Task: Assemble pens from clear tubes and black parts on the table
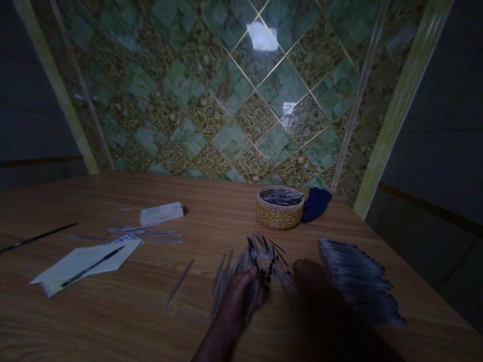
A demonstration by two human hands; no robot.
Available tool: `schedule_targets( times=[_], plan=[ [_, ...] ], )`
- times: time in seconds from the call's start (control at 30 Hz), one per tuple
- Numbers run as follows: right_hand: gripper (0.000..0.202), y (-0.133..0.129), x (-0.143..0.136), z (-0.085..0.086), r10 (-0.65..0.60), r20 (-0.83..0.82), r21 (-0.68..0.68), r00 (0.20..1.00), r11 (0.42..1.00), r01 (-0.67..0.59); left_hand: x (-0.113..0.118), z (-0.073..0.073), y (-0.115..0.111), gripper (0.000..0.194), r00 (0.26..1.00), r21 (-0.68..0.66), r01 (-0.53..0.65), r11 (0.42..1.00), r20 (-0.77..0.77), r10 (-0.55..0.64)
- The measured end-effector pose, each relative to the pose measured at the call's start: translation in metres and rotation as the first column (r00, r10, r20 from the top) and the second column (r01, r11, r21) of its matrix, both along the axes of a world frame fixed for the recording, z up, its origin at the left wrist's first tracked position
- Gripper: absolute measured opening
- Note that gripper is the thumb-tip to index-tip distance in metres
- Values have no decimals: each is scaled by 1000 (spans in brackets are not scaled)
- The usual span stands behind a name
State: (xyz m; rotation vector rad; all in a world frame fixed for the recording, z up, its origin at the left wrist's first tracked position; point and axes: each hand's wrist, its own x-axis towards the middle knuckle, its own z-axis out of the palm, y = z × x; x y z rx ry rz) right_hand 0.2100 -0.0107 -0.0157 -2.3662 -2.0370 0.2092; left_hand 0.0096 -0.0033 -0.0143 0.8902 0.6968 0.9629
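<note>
My left hand point(241, 296) is closed low over the middle of the table, its fingers curled around something slim and dark that I cannot make out clearly. Just beyond its fingertips lies a loose heap of slim grey and black pen-like sticks point(260, 251). More grey sticks point(219, 281) are spread to the left of that hand, and a single stick point(179, 282) lies farther left. My right hand point(311, 281) is dark and smeared by motion, between the heap and a neat row of dark slim sticks point(358, 276); its fingers cannot be made out.
A round wicker basket point(279, 216) full of similar sticks stands behind the heap, beside a dark blue cloth point(317, 203). At left are a white box point(161, 213), folded paper point(90, 261) with a dark pen-like stick on it, and a long black rod point(37, 236). A tiled wall point(226, 100) rises behind.
</note>
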Motion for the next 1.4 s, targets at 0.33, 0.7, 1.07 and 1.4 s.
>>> schedule_targets(
  times=[0.33, 0.7, 1.07, 1.4],
  plan=[
    [23, -1, -5, 5, -10, -86, 89, 996, 996, 17, -1, 1, -1, 45, 999, 12, 25, 1000, -20, -25],
    [34, -18, -34, 27, 221, -974, 213, -50, 969, 127, 1, 10, -8, 44, 986, 24, 166, 986, -34, -165],
    [37, -12, -48, 10, 213, -970, 177, -117, 949, 262, 0, 5, -5, 34, 980, 25, 200, 979, 7, -201],
    [41, -13, -50, 11, 195, -977, 167, -90, 953, 251, 1, 6, -9, 39, 971, 36, 235, 971, -41, -234]
  ],
)
